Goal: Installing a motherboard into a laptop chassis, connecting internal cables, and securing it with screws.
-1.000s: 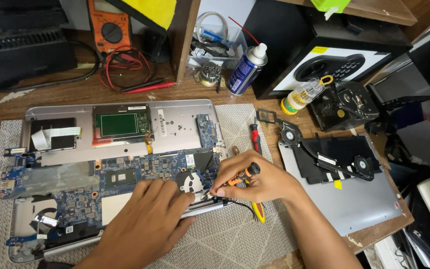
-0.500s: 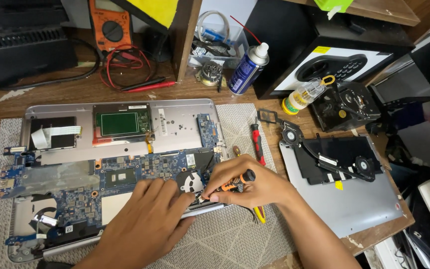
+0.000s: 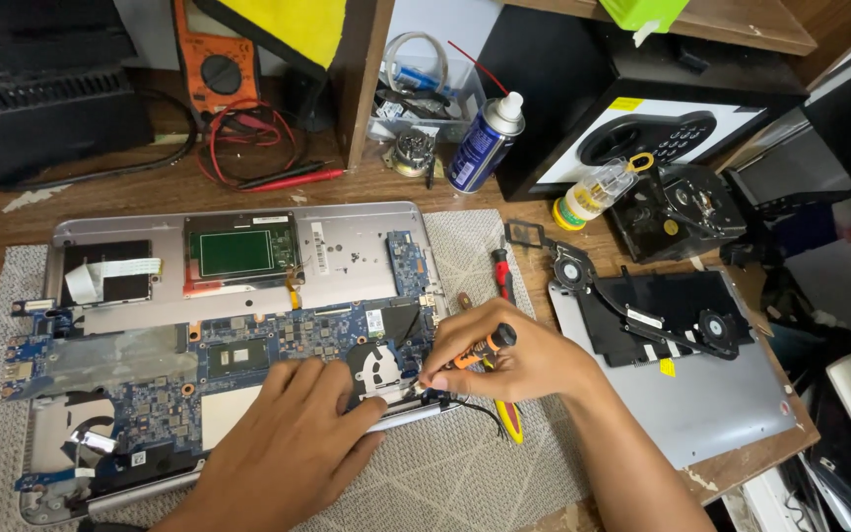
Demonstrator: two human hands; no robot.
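hands at an opened laptop (image 3: 238, 325) on a mat-covered surface (image 3: 504, 483).
right hand (image 3: 519, 360), grip closed on a small orange-handled screwdriver (image 3: 475, 352), holds its tip at the laptop's near right corner; left hand (image 3: 293, 438) rests flat on the motherboard beside it, fingers open, gripping nothing. right of the laptop lies its removed bottom cover (image 3: 691, 394); beyond the laptop stands a spray can (image 3: 485, 143).

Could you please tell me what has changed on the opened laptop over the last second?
Very little. The right hand keeps its grip on the small orange-and-black screwdriver, its tip staying at the blue motherboard's right edge. The left hand still rests flat on the board. The silver laptop base has not moved.
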